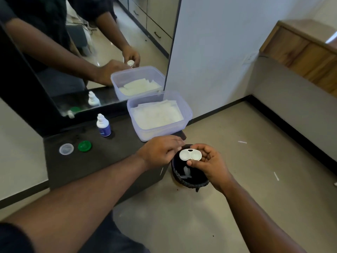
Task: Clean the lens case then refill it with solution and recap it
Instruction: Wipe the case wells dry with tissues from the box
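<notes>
The black counter (102,161) stood before a mirror, and on it the tissue box (187,114) was the largest thing, with white sheets inside. Left of the box stood the solution bottle (103,126), small and closed with its cap, and further left lay the green cap (84,146) and the clear cap (66,149), both off the case and a little apart. Beside the counter, on the floor, a dark bin (189,181) held some crumpled white tissue. The case (190,155) was just above this bin. It seemed light, stiff plastic, with two shallow wells, probably wet and slippery, so I judged the edges the best place to grip it. The right hand (209,161) held it so, the thumb at the near edge and the fingers curled around the far side, wells facing up. The left hand (160,150) was half closed with its fingertips at the left end of the case; whether it pinched a tissue I could not tell.
</notes>
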Motion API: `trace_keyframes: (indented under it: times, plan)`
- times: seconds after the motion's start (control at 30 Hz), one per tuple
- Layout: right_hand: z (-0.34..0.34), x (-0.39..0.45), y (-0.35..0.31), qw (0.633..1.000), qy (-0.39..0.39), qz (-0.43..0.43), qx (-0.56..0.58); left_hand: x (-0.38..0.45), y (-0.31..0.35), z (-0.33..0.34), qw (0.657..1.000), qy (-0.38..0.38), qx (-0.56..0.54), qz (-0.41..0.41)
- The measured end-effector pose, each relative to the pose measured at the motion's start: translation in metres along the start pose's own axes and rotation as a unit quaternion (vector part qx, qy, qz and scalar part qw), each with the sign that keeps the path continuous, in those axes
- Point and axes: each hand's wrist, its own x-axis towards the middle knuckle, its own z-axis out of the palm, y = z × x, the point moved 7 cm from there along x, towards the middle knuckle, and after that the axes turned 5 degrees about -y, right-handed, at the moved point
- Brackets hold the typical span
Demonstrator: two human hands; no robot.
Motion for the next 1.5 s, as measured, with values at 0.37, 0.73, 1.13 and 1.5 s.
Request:
trace_keyframes:
  times: [0.37, 0.73, 1.13, 1.5]
  plan:
    - [0.145, -0.011, -0.032, 0.986, -0.116, -0.058, -0.105, -0.123, -0.041, -0.080, 0.863, -0.035, -0.320, -0.388]
    - [0.206, -0.001, -0.065, 0.948, -0.119, -0.138, -0.263, -0.174, -0.064, -0.114, 0.807, -0.021, -0.367, -0.461]
    - [0.121, 0.100, -0.133, 0.858, -0.126, -0.053, -0.495, -0.177, -0.081, -0.111, 0.787, 0.072, -0.352, -0.501]
    - [0.143, 0.130, -0.111, 0.772, -0.200, -0.014, -0.604, -0.178, -0.086, -0.110, 0.777, 0.075, -0.354, -0.514]
